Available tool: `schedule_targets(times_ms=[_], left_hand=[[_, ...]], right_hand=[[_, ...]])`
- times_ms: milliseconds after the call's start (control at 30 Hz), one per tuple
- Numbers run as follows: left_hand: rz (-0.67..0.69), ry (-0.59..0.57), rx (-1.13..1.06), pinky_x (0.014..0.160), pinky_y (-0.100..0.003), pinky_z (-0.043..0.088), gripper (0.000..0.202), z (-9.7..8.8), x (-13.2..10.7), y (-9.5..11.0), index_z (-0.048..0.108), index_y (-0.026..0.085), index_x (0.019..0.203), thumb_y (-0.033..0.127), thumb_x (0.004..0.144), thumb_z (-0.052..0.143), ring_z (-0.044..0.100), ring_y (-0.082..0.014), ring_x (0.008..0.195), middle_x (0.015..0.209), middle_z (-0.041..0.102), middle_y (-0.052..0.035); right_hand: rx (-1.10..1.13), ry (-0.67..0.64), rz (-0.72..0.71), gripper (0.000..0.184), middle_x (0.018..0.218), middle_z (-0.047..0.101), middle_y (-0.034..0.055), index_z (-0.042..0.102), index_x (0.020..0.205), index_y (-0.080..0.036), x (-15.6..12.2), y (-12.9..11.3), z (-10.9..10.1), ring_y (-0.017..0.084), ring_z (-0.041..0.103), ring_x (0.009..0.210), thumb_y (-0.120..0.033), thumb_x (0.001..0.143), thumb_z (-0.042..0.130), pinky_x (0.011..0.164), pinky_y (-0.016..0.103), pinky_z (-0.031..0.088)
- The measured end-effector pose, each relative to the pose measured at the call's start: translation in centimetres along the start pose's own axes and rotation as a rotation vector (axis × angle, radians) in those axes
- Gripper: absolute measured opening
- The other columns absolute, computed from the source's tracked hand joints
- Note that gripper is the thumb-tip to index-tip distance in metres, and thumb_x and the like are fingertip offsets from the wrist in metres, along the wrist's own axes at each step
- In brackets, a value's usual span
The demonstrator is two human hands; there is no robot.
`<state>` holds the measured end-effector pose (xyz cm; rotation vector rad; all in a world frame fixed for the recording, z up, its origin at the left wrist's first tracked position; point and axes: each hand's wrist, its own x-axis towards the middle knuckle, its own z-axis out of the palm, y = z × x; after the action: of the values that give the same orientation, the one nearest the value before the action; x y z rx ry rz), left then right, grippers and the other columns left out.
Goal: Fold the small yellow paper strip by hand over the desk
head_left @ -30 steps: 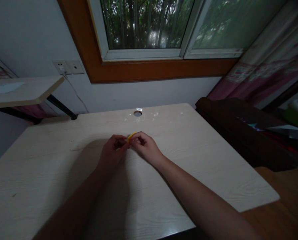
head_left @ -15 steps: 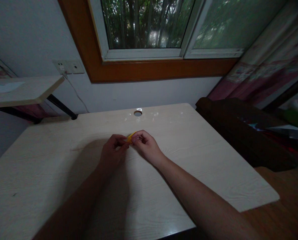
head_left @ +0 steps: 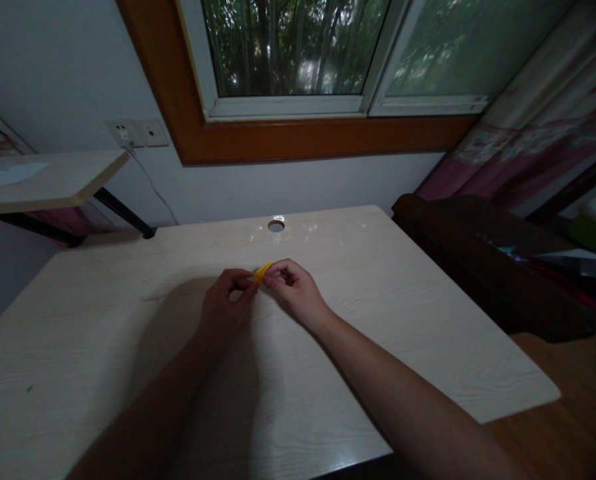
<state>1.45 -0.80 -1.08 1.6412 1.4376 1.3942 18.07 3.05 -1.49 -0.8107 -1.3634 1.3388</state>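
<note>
A small yellow piece (head_left: pixel 263 272) is pinched between the fingertips of both hands above the middle of a pale wooden desk (head_left: pixel 128 347). My left hand (head_left: pixel 227 303) has its fingers curled, thumb and forefinger meeting at the piece's left end. My right hand (head_left: pixel 294 291) is closed on its right end. Most of the yellow piece is hidden by the fingers, so I cannot make out what it is.
A round cable hole (head_left: pixel 276 226) sits near the desk's far edge. A side shelf (head_left: pixel 53 179) juts out at the left under wall sockets (head_left: pixel 137 133). Dark furniture (head_left: pixel 483 260) with clutter stands to the right. A window (head_left: pixel 298 53) is ahead.
Both hands stay at the same spot. The fingers have shifted slightly on the yellow piece, which now sticks up a little more between them.
</note>
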Motion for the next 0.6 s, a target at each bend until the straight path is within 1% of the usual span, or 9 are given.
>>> schedule_targets(times_ms=[100,367,467,600], left_hand=[[0.011,-0.011,0.010,0.072,-0.029,0.054,0.025,0.05,-0.01,-0.11,0.060,0.021,0.101,0.028,0.079,0.070,0.068,-0.0156,0.073,0.080,0.068,-0.0011],[-0.010,-0.021,-0.061,0.070,-0.027,0.053,0.028,0.17,0.01,-0.25,0.058,0.021,0.104,0.028,0.079,0.070,0.065,-0.0143,0.072,0.078,0.066,0.0002],[-0.038,-0.066,-0.108,0.067,-0.025,0.052,0.030,0.26,0.08,-0.22,0.056,0.021,0.105,0.030,0.079,0.070,0.064,-0.0135,0.068,0.073,0.063,0.0020],[-0.115,-0.095,-0.222,0.062,-0.026,0.052,0.033,0.33,0.32,-0.28,0.053,0.020,0.096,0.036,0.076,0.073,0.066,-0.0143,0.064,0.070,0.064,0.0022]], right_hand=[[-0.009,0.015,0.008,0.016,0.076,0.063,-0.0004,0.062,0.084,-0.021,0.06,-0.24,0.08,0.012,0.056,0.065,-0.030,0.076,0.072,0.062,0.025,0.045],[0.009,0.023,0.008,0.016,0.075,0.062,-0.0012,0.060,0.083,-0.020,0.16,-0.19,0.20,0.011,0.056,0.065,-0.029,0.075,0.071,0.063,0.025,0.045],[-0.051,-0.010,-0.022,0.014,0.081,0.065,0.0007,0.061,0.087,-0.020,0.07,0.09,-0.03,0.012,0.058,0.070,-0.030,0.079,0.069,0.066,0.026,0.047],[-0.139,-0.092,-0.056,0.015,0.092,0.068,0.0036,0.063,0.094,-0.021,-0.10,0.35,-0.42,0.015,0.063,0.080,-0.032,0.084,0.065,0.074,0.030,0.050]])
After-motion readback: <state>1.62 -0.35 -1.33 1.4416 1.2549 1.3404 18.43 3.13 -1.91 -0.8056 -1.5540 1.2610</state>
